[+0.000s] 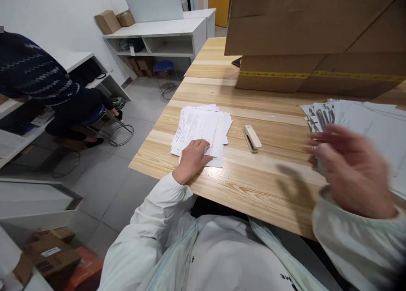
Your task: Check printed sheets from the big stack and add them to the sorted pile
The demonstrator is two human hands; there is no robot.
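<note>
My left hand [192,159] rests on the lower edge of a stack of printed papers [203,124], fingers laid flat and thumb apart. To the right of that stack a cream stapler [252,138] lies on the wooden table, touched by neither hand. My right hand [352,168] is raised in front of a second, larger spread of papers [371,122] at the right. Motion smears its fingers, so I cannot make out whether they hold anything. Part of the larger spread is hidden behind this hand.
Large cardboard boxes [304,71] with yellow tape stand at the table's back right, a dark flat object [236,61] beside them. Another person [41,75] sits on a stool at the left. A blue stool [163,66] and white shelves [168,43] are beyond the table's left edge.
</note>
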